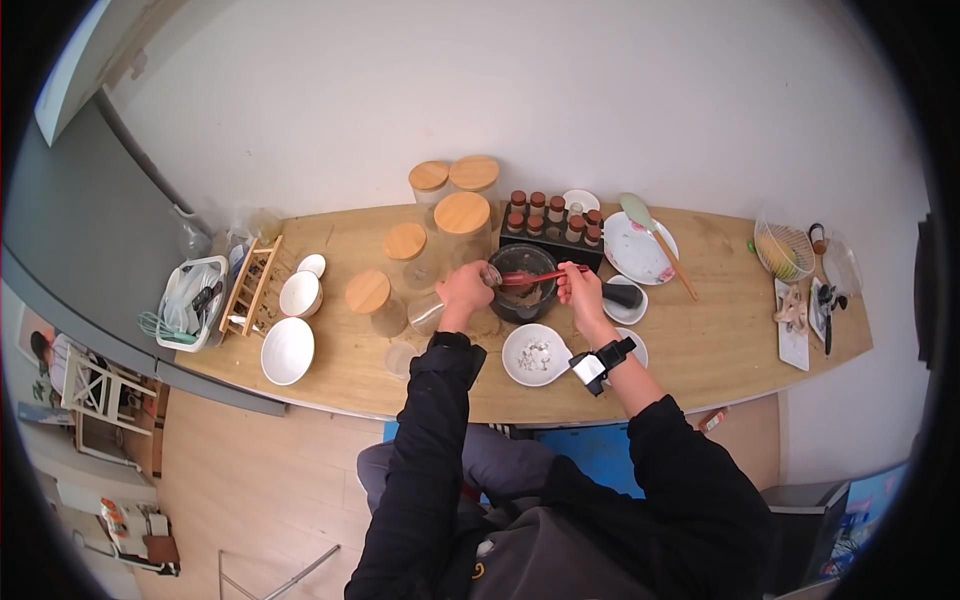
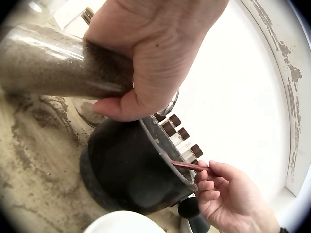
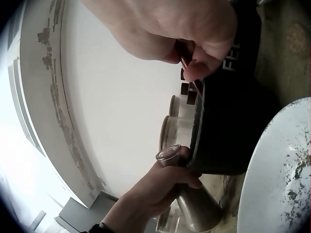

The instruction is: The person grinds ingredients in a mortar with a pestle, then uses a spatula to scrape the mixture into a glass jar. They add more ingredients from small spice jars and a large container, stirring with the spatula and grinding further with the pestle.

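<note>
My left hand (image 1: 465, 290) grips the neck of a conical glass bottle (image 2: 53, 60) holding grey-brown powder. The bottle is tilted, its mouth (image 3: 169, 153) at the left rim of a black mortar (image 1: 524, 308). From the other side, my right hand (image 1: 580, 293) pinches the thin handle of a red spatula (image 1: 547, 274). Its wider red end lies over the mortar, where brown matter shows inside. A dark pestle (image 1: 622, 294) rests in a white dish to the right. In front of the mortar stands a white bowl (image 1: 514, 368) with pale bits in it.
Glass jars with wooden lids (image 1: 462, 214) stand left and behind. A black rack (image 1: 548, 248) of brown-capped small bottles sits behind the mortar. A floral plate (image 1: 622, 244) bears a green spatula (image 1: 637, 212). White bowls (image 1: 287, 352) are at the left; powder is scattered on the table (image 2: 34, 165).
</note>
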A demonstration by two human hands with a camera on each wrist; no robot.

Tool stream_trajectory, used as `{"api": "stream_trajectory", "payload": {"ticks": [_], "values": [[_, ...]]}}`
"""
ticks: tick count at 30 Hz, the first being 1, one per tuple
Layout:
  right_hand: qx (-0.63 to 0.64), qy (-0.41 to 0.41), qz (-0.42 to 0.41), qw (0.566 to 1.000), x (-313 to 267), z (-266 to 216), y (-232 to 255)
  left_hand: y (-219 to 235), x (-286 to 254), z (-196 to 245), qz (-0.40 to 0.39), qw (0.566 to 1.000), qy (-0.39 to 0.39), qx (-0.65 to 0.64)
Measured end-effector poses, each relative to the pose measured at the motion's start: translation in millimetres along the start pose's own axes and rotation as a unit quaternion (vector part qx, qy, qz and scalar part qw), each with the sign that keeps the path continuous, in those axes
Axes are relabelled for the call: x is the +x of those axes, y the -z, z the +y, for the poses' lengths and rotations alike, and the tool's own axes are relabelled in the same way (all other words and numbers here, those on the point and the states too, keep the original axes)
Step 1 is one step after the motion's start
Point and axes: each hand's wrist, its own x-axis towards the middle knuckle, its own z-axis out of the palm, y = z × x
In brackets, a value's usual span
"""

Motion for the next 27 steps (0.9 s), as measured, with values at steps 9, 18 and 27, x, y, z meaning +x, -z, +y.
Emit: {"api": "stream_trajectory", "payload": {"ticks": [9,18,27], "values": [[0.118,-0.046,0.026,0.992,-5.2,7.5,6.5,-2.0,4.8,-3.0,-0.021,1.0,0.005,-0.004],[0.035,0.103,-0.039,0.993,-26.2,-37.7,-4.7,-2.7,4.2,-3.3,-0.017,1.0,0.002,-0.005],[-0.175,0.191,-0.156,0.953,-45.4,-62.3,-28.3,-0.9,0.1,0.3,0.011,1.0,0.0,0.016]]}}
